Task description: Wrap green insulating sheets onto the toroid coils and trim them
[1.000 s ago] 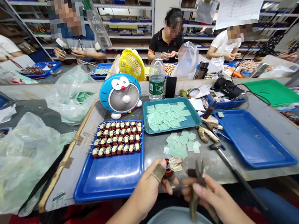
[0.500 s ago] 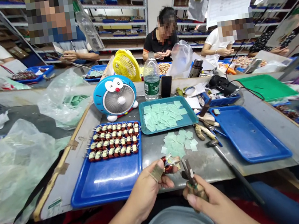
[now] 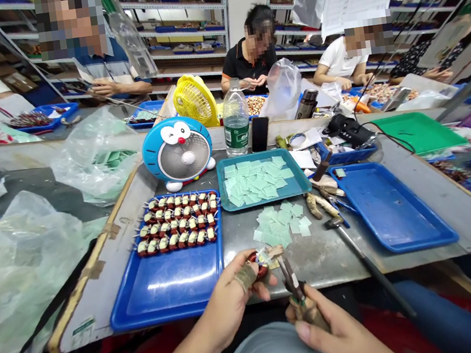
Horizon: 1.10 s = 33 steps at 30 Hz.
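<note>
Left hand at the near edge of the counter, fingers curled, thumb and fingertips pinching a copper-wound toroid coil; a strip of tan tape is wrapped around one finger; a pale tag or paper bit sits just beside the coil, its hold unclear; right hand closed around the wrapped handle of small pliers, jaws slightly apart and pointing up toward the coil; tips near the coil, contact cannot be told.

Coil and both hands are over the counter's near edge, between the two main trays; blue tray at near left, holding rows of finished-looking coils on pins across its far half; teal tray at the far middle, heaped with pale green paper squares; more loose squares lie directly on the counter just in front of it, above the hands; to the right, a pair of worn pliers and a long-handled hammer lie beside a second blue tray.

Along the far edge: cartoon-cat desk fan, water bottle, phone; plastic bags sit at left; co-workers work across the counter, their hands apart from these.
</note>
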Each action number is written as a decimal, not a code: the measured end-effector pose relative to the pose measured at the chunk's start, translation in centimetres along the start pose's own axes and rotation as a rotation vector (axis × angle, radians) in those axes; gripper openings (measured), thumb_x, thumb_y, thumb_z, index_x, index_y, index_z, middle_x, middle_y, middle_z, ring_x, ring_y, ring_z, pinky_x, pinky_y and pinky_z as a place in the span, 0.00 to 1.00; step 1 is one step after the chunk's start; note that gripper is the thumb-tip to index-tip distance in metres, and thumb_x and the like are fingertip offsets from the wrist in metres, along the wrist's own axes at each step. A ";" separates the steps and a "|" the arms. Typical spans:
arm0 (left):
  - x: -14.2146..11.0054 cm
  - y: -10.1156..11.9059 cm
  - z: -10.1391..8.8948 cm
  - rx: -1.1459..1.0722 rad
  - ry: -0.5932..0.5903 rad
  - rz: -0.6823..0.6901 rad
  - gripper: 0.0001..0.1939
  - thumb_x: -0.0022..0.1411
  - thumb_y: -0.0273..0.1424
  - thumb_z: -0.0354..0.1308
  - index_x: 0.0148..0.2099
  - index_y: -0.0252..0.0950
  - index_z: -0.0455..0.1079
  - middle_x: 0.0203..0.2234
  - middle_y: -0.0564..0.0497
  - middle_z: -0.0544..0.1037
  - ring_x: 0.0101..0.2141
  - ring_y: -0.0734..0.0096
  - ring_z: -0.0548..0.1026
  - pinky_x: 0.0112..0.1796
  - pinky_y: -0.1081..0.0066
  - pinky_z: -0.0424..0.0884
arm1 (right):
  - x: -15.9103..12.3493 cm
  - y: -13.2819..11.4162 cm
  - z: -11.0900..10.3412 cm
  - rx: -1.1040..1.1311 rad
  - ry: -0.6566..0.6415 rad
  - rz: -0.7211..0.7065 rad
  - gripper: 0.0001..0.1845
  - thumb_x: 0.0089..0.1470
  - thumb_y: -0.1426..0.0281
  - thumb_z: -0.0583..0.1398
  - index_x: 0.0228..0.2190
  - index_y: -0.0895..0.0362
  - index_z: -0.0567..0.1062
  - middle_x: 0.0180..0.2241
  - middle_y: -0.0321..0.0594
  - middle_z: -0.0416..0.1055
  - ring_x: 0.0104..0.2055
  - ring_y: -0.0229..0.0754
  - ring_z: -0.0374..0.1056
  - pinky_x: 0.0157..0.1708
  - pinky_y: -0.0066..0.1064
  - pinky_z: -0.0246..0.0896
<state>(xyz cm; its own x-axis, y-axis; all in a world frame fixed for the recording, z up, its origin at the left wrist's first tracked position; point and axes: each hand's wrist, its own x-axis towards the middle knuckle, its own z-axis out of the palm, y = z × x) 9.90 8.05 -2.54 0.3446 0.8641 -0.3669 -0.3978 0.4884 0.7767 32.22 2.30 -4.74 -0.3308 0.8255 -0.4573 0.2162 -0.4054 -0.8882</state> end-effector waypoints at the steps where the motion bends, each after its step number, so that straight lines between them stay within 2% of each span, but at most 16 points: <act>1: 0.0 -0.1 -0.1 0.039 0.014 0.022 0.18 0.70 0.40 0.57 0.54 0.33 0.67 0.34 0.45 0.79 0.31 0.70 0.72 0.35 0.70 0.67 | 0.0 -0.3 -0.1 -0.038 -0.010 0.006 0.34 0.58 0.49 0.62 0.59 0.53 0.68 0.50 0.47 0.76 0.52 0.51 0.72 0.54 0.41 0.63; 3: 0.0 -0.3 -0.2 0.134 0.024 0.054 0.18 0.70 0.41 0.56 0.54 0.33 0.67 0.34 0.47 0.78 0.31 0.70 0.71 0.37 0.69 0.66 | 0.2 -1.2 -0.4 -0.125 0.004 0.005 0.32 0.61 0.50 0.60 0.60 0.53 0.68 0.55 0.47 0.73 0.56 0.52 0.70 0.58 0.42 0.61; 8: -0.6 0.3 -0.1 0.417 0.000 0.078 0.21 0.73 0.44 0.51 0.60 0.37 0.64 0.38 0.48 0.77 0.35 0.69 0.71 0.43 0.66 0.67 | 0.8 -3.2 -0.3 -0.314 0.062 0.012 0.37 0.62 0.51 0.58 0.65 0.57 0.62 0.64 0.50 0.65 0.66 0.55 0.59 0.66 0.46 0.51; 12: -1.4 0.9 0.5 0.604 0.013 0.126 0.22 0.74 0.45 0.48 0.63 0.41 0.63 0.41 0.49 0.76 0.38 0.65 0.72 0.44 0.65 0.68 | 0.9 -4.2 -0.2 -0.443 0.055 -0.051 0.34 0.63 0.51 0.56 0.62 0.58 0.65 0.65 0.52 0.62 0.67 0.57 0.57 0.65 0.45 0.54; 15: -1.6 1.2 0.8 0.641 -0.002 0.140 0.22 0.74 0.45 0.47 0.64 0.42 0.62 0.41 0.49 0.76 0.39 0.64 0.73 0.45 0.66 0.68 | 1.0 -4.3 -0.2 -0.472 0.059 -0.088 0.31 0.63 0.53 0.57 0.60 0.57 0.67 0.63 0.51 0.65 0.65 0.56 0.61 0.62 0.44 0.58; 20: -1.4 1.4 1.0 0.651 -0.031 0.190 0.23 0.71 0.41 0.55 0.64 0.42 0.62 0.54 0.46 0.75 0.51 0.59 0.73 0.53 0.64 0.65 | 1.1 -3.5 0.0 -0.496 0.136 -0.182 0.24 0.62 0.55 0.59 0.54 0.55 0.73 0.56 0.49 0.72 0.58 0.55 0.68 0.53 0.39 0.66; 28: -1.5 1.8 0.8 0.901 -0.066 0.131 0.16 0.70 0.39 0.53 0.57 0.41 0.64 0.46 0.47 0.78 0.46 0.56 0.75 0.45 0.64 0.65 | 0.5 -2.1 0.5 -0.559 0.105 -0.178 0.23 0.64 0.57 0.56 0.54 0.57 0.69 0.47 0.49 0.78 0.48 0.52 0.75 0.46 0.36 0.68; 31: -1.4 1.5 0.5 1.012 -0.126 0.134 0.13 0.71 0.39 0.51 0.53 0.40 0.63 0.42 0.46 0.79 0.42 0.55 0.76 0.41 0.64 0.64 | 0.5 -1.4 1.0 -0.567 0.108 -0.146 0.24 0.64 0.56 0.54 0.54 0.58 0.69 0.47 0.51 0.78 0.48 0.52 0.75 0.46 0.36 0.68; 33: -1.3 1.7 0.3 1.092 -0.124 0.139 0.12 0.72 0.39 0.49 0.51 0.39 0.63 0.39 0.45 0.79 0.40 0.53 0.76 0.39 0.64 0.62 | 0.7 -1.3 1.4 -0.563 0.124 -0.118 0.25 0.64 0.55 0.54 0.55 0.59 0.68 0.48 0.52 0.77 0.50 0.53 0.74 0.48 0.37 0.67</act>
<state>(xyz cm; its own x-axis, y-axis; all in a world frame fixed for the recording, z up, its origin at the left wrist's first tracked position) 9.03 7.74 -0.66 0.4625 0.8550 -0.2347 0.5028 -0.0349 0.8637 30.42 2.86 -3.97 -0.2795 0.9060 -0.3180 0.6500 -0.0652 -0.7571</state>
